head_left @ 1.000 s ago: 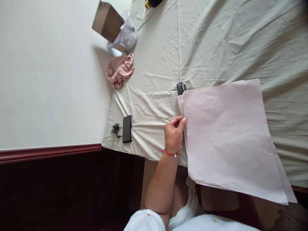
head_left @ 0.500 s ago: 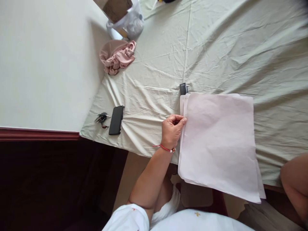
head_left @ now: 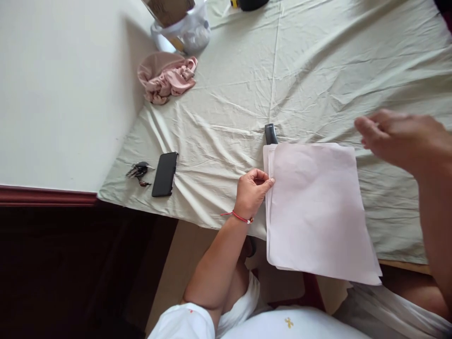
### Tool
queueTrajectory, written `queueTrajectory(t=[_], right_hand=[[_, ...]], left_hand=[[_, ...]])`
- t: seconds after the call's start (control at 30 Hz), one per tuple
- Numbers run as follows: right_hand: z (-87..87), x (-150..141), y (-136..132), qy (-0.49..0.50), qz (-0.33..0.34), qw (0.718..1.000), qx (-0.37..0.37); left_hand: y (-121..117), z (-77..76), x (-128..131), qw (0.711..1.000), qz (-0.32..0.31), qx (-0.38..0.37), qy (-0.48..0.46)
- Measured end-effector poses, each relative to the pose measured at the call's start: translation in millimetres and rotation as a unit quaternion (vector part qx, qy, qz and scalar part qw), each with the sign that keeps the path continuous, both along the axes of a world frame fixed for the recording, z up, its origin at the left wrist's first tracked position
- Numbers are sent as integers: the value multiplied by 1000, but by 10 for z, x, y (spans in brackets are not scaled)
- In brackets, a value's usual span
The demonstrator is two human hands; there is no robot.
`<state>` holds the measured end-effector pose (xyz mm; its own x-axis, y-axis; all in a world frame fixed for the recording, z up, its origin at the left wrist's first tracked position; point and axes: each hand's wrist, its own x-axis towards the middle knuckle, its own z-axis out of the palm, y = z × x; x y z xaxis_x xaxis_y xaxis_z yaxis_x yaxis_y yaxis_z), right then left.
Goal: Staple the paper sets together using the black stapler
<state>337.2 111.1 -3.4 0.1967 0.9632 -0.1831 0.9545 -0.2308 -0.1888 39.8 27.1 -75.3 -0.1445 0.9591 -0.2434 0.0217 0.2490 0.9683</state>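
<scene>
Well to the left of the phone [head_left: 165, 174] we see a white wall [head_left: 52, 94], with red trim [head_left: 45, 195] running below it. Just left of the phone lies a small dark bunch that looks like keys [head_left: 139, 172]. The phone itself rests flat, dark face up, on the pale-draped, creased tabletop [head_left: 219, 117]. Beyond the phone a pink cloth [head_left: 167, 77] is heaped; farther off that way we see a brown box [head_left: 169, 12], cut off by the top of our view, and a clear bag [head_left: 197, 36] against it. Well right of the phone is our left hand [head_left: 251, 190], wearing a red bracelet [head_left: 242, 217]; its grip is narrow, pinched on the left edge of the papers [head_left: 318, 212]. Far beyond the phone and to its right, part of a black thing [head_left: 252, 4] shows. A small black device [head_left: 270, 134] lies right of the phone and slightly beyond it, at the papers' far left corner. The papers make a loose, uneven stack well right of the phone, their near end reaching past the tabletop's edge. Farthest right of the phone, past the papers, our right hand [head_left: 402, 136] hangs blurred above the tabletop; we cannot tell whether its grip is wide or narrow, or holds anything.
</scene>
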Motion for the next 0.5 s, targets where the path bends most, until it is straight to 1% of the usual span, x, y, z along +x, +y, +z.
queueTrajectory(t=[0.03,0.07,0.1,0.13,0.2,0.27,0.33,0.4,0.5], right_hand=[[-49,27,-138,-25,-29,999,-24],[-123,64,-264,-13,-65,997,-51],[-211,101,-373,3,-78,995,-65],[-303,132,-461,22,-82,993,-77],[-467,152,-580,83,-61,990,-92],[-574,116,-639,148,-50,985,-70],[-627,47,-668,195,-55,979,-26],[-656,-28,-690,220,-71,973,26],[-703,-120,-716,228,-103,964,86]], left_hand=[[-2,0,-9,1000,-10,-5,5],[-1,0,-16,1000,-18,-7,7],[2,0,-20,1000,-19,-7,5],[8,2,-22,1000,-14,-7,-2],[26,8,-24,999,9,-10,-29],[48,15,-25,998,24,-18,-55],[72,19,-28,998,17,-23,-61],[95,15,-28,998,10,-16,-57],[130,-5,-9,998,7,8,-55]])
